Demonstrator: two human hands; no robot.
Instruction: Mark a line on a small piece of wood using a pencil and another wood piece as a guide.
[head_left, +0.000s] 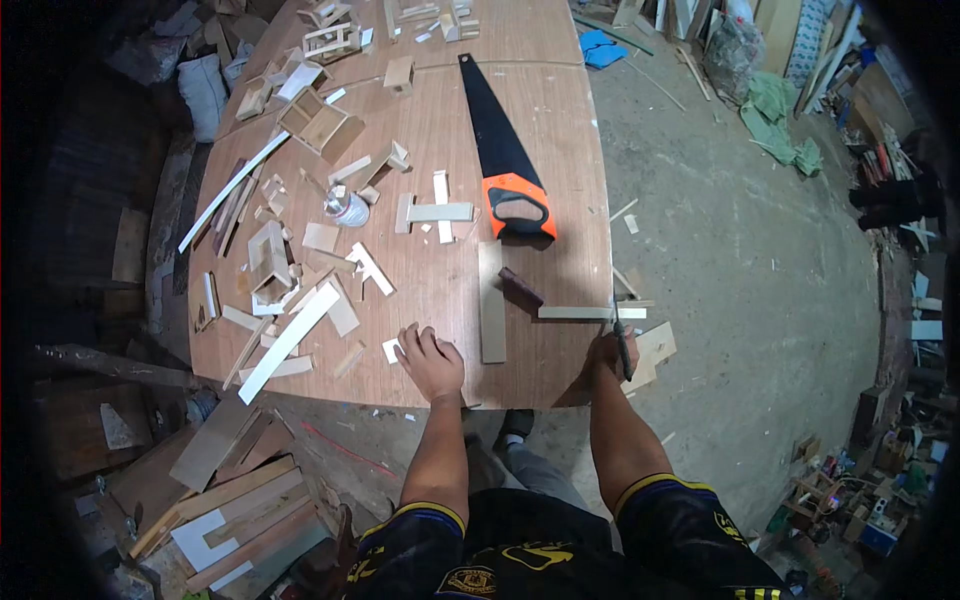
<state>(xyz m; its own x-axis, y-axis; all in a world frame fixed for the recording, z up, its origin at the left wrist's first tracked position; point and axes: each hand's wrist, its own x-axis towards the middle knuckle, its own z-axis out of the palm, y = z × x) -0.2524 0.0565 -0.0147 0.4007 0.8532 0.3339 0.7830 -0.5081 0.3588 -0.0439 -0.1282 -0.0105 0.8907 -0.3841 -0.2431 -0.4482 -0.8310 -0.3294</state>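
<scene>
My right hand (609, 349) is closed around the black handle of a thin-bladed tool (622, 346), possibly a small saw, at the table's right edge. Its narrow blade stands edge-on beside a pale wooden strip (574, 313) whose end juts past the edge. Left of that strip lies a dark brown wooden block (520, 287). My left hand (433, 367) rests palm down near the front edge, fingers slightly apart, fingertips at a small white piece (391, 350). Between my hands a flat wooden board (492, 307) lies lengthwise. Beyond it is an orange-handled handsaw (517, 172).
The wooden table (547, 360) carries several small wooden boxes (319, 122), a jar with a brush (347, 206), T-shaped joined strips (439, 213) and a long white strip (291, 343). Offcuts (652, 351) lie on the floor at right; boards (240, 517) are stacked at lower left.
</scene>
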